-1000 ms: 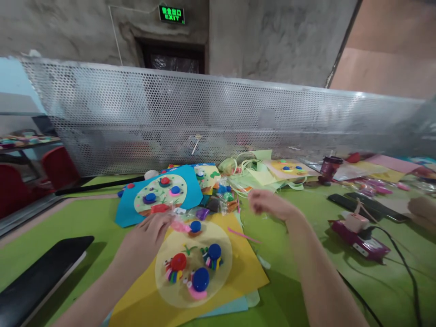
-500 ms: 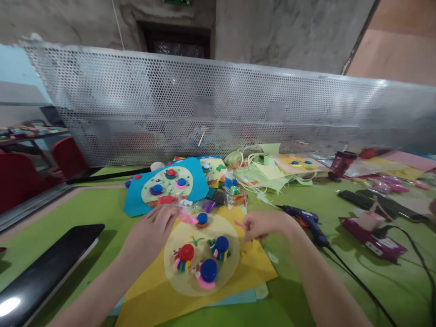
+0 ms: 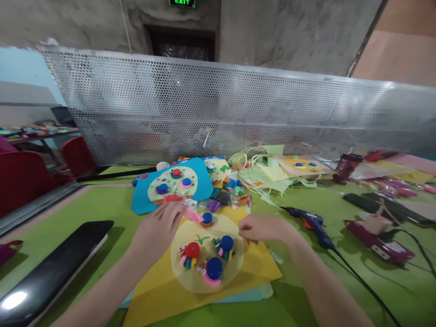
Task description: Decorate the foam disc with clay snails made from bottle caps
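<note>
My left hand (image 3: pixel 160 229) is closed at the upper left of a yellow card (image 3: pixel 153 295), its fingertips on pink modelling clay (image 3: pixel 193 215) in what looks like clear wrap. Over the card's right side, my right hand (image 3: pixel 257 228) has its fingers pinched together; whatever they hold is hidden behind them. Between the hands lies a pale yellow paper circle (image 3: pixel 184 284). On it are a red bottle cap (image 3: pixel 192 250) and blue caps (image 3: pixel 214 268), with striped or pink clay bodies around them. A smaller blue cap (image 3: pixel 207 217) sits near the top, beside the pink clay.
A hot glue gun (image 3: pixel 311 221) lies to the right, its cord running forward. Beyond it are a maroon packet (image 3: pixel 378 243) and dark phones. A black glossy case (image 3: pixel 57 268) is at left. Behind stand a blue card (image 3: pixel 139 197), clay bags, paper strips (image 3: pixel 269 170) and a perforated metal screen (image 3: pixel 238 100).
The view has shifted slightly, moving everything a little rightward. Against the card, my right hand has come inward to the circle's edge; the pink strip at its fingertips no longer shows.
</note>
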Demonstrator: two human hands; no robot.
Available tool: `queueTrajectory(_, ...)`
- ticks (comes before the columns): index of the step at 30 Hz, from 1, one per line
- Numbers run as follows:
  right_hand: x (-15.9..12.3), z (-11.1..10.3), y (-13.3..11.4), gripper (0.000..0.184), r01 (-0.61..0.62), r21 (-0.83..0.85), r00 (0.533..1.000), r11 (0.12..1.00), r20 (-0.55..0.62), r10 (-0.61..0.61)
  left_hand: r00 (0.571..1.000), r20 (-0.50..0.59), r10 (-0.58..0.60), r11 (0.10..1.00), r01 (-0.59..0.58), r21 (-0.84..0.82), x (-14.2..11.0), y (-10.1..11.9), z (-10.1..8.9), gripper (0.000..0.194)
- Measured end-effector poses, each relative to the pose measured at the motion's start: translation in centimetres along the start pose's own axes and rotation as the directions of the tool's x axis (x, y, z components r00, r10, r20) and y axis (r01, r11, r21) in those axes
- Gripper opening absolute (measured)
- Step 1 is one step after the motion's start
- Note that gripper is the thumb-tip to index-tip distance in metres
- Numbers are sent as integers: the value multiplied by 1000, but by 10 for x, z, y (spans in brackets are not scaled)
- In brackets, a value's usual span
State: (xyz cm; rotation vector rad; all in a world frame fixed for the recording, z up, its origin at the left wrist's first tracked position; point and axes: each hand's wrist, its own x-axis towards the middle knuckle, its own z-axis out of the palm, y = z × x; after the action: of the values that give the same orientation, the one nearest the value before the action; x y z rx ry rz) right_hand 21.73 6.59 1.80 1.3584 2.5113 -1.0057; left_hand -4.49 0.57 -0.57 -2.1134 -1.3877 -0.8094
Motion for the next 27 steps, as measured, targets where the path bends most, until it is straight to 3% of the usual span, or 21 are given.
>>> queueTrajectory(4, 2, -6, 7, 26, 107, 137, 965, 985, -255, -69, 1000, 11, -11, 1000, 11, -4, 0, 1, 0, 34)
queueTrajectory(9, 15, -2, 16, 20, 174, 257, 935, 951, -346, -78, 1000, 11, -22, 999, 22, -28, -1, 1, -1, 34)
queueTrajectory(18, 14, 4, 8, 15, 217, 290, 944, 932, -304, -126, 997, 51, -63, 996, 66, -52, -2, 2, -2, 30)
queueTrajectory(27, 16, 9, 4, 30, 200, 231, 963, 952, -225, -148, 993, 90, -82, 994, 88, -65, -2, 1, -3, 26)
